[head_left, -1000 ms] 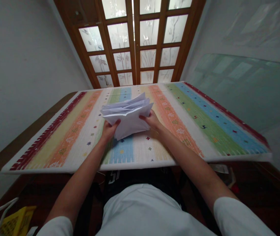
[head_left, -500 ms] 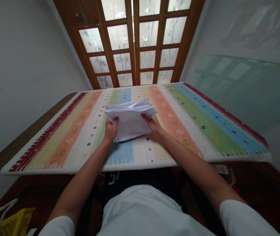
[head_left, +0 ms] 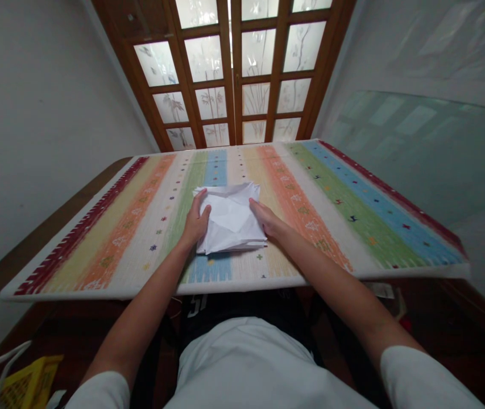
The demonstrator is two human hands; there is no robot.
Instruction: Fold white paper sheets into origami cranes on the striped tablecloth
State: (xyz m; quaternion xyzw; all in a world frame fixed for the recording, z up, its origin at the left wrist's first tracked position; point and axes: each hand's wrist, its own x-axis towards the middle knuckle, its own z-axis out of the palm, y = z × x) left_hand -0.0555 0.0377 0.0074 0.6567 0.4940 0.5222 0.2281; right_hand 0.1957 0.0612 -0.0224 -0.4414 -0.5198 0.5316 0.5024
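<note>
A loose stack of white paper [head_left: 230,218] lies about flat at the near middle of the striped tablecloth [head_left: 135,227]. Its edges are uneven, and faint fold lines cross the top piece; whether these are sheets or envelopes I cannot tell. My left hand [head_left: 197,218] grips the stack's left side, thumb over the top and fingers along the edge. On the opposite side my right hand [head_left: 268,218] holds the right edge, its thumb on the paper's upper right part. The other right fingers are mostly hidden.
The cloth covers a table whose brown corner [head_left: 1,272] shows at left. Beyond the far edge stand wooden doors with glass panes [head_left: 233,79]. A greenish glass sheet [head_left: 417,153] leans at the right wall. A yellow basket [head_left: 24,383] sits low at left.
The stack has gone from tilted up, with its pieces fanned at the top, to lying flatter on the cloth. Both hands have shifted to its sides, still holding it.
</note>
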